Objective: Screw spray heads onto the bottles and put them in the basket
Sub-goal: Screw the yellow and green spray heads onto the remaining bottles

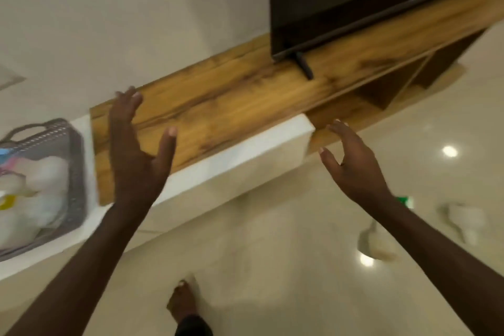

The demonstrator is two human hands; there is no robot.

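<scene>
A grey perforated basket (77,172) stands on the white ledge at the left edge of the head view. Inside it lie several white bottles (46,172) with coloured spray heads; the picture is blurred there. My left hand (136,155) is raised over the wooden top to the right of the basket, fingers straight and spread, holding nothing. My right hand (351,166) hovers past the ledge's right end, fingers loosely spread and empty. Neither hand touches the basket.
A long wooden TV unit (245,95) runs along the wall with a black television (341,0) on it. A white ledge (231,158) fronts it. Glossy tiled floor (286,254) lies below, with my foot (181,303) and pale objects (463,221) at the right.
</scene>
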